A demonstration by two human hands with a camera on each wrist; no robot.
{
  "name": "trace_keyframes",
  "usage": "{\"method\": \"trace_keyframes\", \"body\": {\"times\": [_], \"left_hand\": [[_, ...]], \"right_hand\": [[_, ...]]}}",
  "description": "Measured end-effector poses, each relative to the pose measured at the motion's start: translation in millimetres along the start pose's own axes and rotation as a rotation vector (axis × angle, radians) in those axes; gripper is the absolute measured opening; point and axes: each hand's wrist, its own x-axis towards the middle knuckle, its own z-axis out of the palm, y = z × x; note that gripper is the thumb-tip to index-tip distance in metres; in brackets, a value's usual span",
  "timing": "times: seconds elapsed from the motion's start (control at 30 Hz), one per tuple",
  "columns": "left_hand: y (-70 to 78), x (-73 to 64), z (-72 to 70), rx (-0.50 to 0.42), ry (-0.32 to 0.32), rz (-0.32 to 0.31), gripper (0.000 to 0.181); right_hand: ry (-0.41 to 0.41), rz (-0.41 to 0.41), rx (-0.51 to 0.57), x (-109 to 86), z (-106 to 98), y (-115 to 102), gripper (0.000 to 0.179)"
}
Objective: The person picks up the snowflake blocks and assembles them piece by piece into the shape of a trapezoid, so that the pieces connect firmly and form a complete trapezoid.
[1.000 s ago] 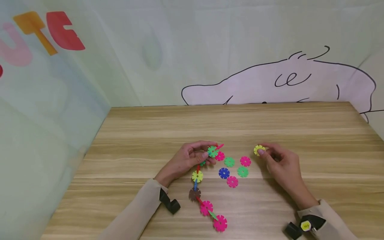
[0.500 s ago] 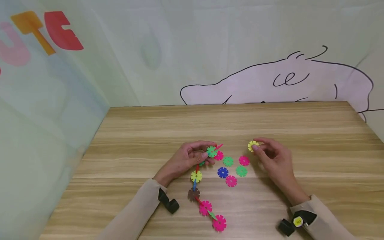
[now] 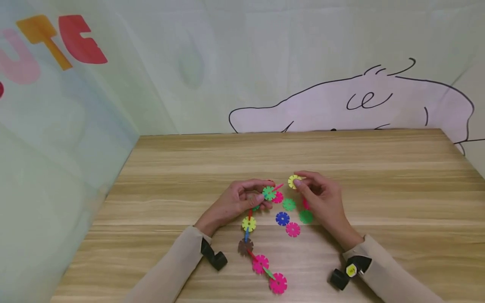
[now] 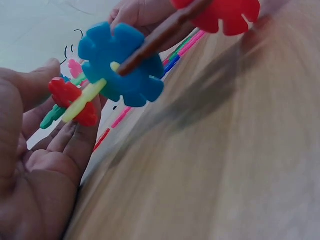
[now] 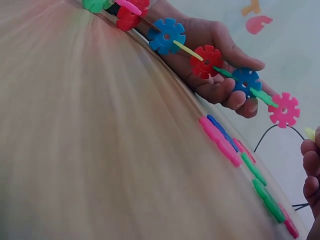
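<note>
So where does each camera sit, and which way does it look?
Head: on the person's head, facing forward and down at the table; both sleeves, left hand and right hand show.
Left wrist: worn there, facing the disc chain; left hand near, right hand partly hidden behind it.
Right wrist: worn there, facing across the table toward the left hand; right hand's fingers at right edge.
Both wrist views share the chain and both hands.

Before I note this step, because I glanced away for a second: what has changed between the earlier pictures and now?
The right hand moved left in the head view, carrying its yellow disc closer to the linked chain; it now partly covers a loose pink disc. Nothing was newly gripped or released. The left hand still holds the chain, and the other loose discs stayed put.
</note>
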Motion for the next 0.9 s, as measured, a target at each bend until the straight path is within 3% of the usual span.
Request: {"method": "trace_keyframes", "body": {"times": [0.53,0.77,0.9], "left_hand": [[-1.3,0.7,1.2,-0.01,0.002,0.005,0.043],[-1.9,-0.1,2.2,0.086,0.014,0.043,0.04],[-1.8,-0.2,1.8,0.099,0.006,0.066,0.041]], "right_hand": [[-0.081,0.013,0.063,4.9,13.3,-3.1,0.016],[-0.18,0.037,0.031,8.4,8.5,0.5,0.018],[-0.194,0.025,0.034,8.2,8.5,-0.5,0.02]]}}
